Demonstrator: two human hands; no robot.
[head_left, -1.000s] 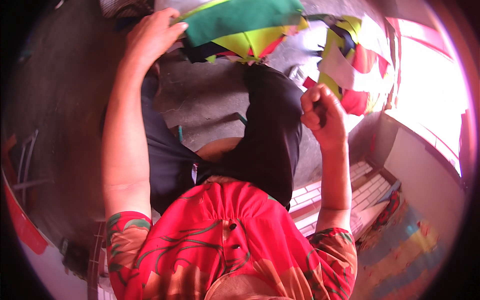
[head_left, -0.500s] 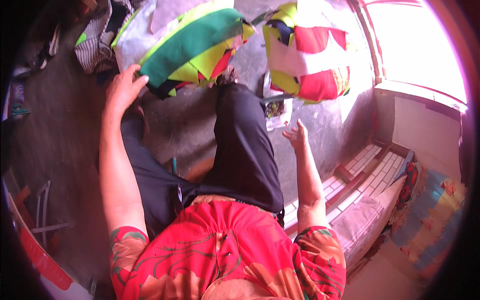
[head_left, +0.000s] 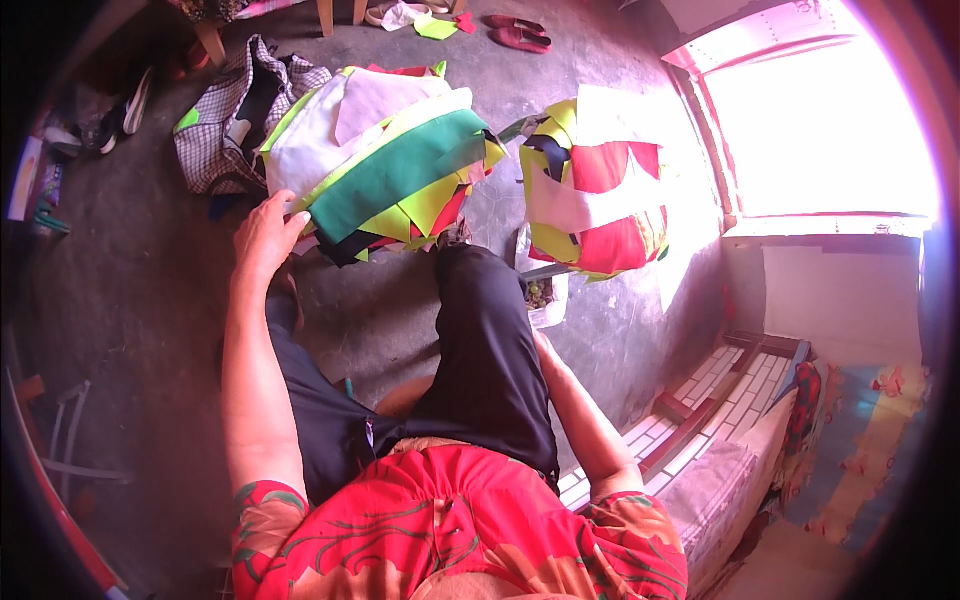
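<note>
A: What's the left hand (head_left: pixel 270 235) doing over there?

B: It's touching the near left edge of a heap of cloth pieces (head_left: pixel 395 170), thumb and fingers lying against the fabric. I can't tell whether they're gripping it.

A: And the right hand?

B: The right forearm (head_left: pixel 585 415) is slanting along the outer side of the right trouser leg (head_left: pixel 480 340), and that leg is hiding the hand, so I can't tell its state.

A: Where is that cloth lying?

B: Just beyond the legs, showing green, white, yellow-green, red and dark patches. A 2nd cloth heap (head_left: pixel 605 195), white, pink, red and yellow-green, is sitting to its right, near the bright opening (head_left: pixel 830 130).

A: What else are you seeing?

B: A checked cloth (head_left: pixel 215 125) is lying just left of the green-striped heap. A clear container (head_left: pixel 547 312) is peeking out below the other. Farther off, 2 red shoes (head_left: pixel 520 40) are resting on the gray floor (head_left: pixel 140 290).
</note>
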